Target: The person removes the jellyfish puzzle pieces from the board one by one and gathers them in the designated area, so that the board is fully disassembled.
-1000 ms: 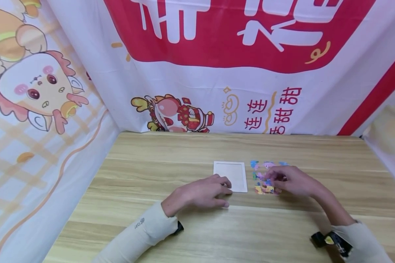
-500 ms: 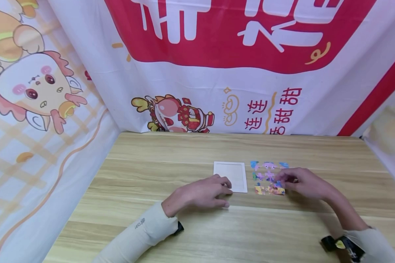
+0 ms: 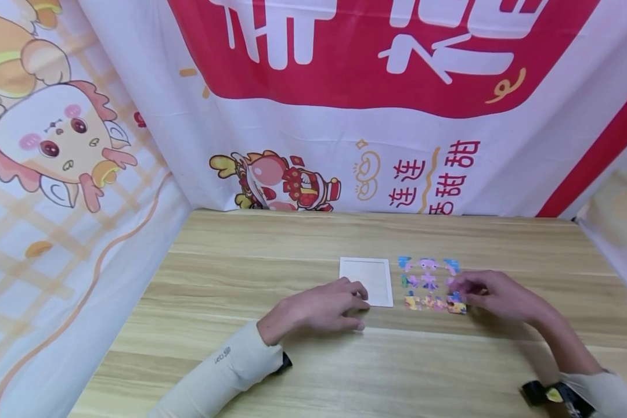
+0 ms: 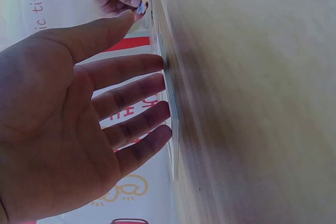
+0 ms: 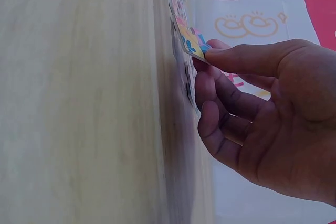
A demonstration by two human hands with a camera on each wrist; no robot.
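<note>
My left hand (image 3: 329,305) lies at the near left of a white square puzzle frame (image 3: 367,276). In the left wrist view its fingers are extended, with the fingertips (image 4: 161,109) at the frame's edge. To the right, my right hand (image 3: 496,296) pinches a yellow and blue jigsaw piece (image 5: 192,41) between thumb and forefinger, at the lower right corner of the piece group. Its other fingers are curled, and the piece is tilted. More jigsaw pieces (image 3: 428,281), pink, blue and yellow, lie in loose rows with small gaps; the right fingers partly cover the right column.
The wooden table (image 3: 240,261) reaches back to a white and red printed cloth (image 3: 292,128) hanging behind it. Another printed cloth (image 3: 57,232) hangs along the left side. A dark wrist camera (image 3: 535,393) is strapped at the right sleeve.
My right hand has moved to the right off the pieces, taking the yellow and blue corner piece rightward from the bottom row. More pieces show now. My left hand has stayed in place.
</note>
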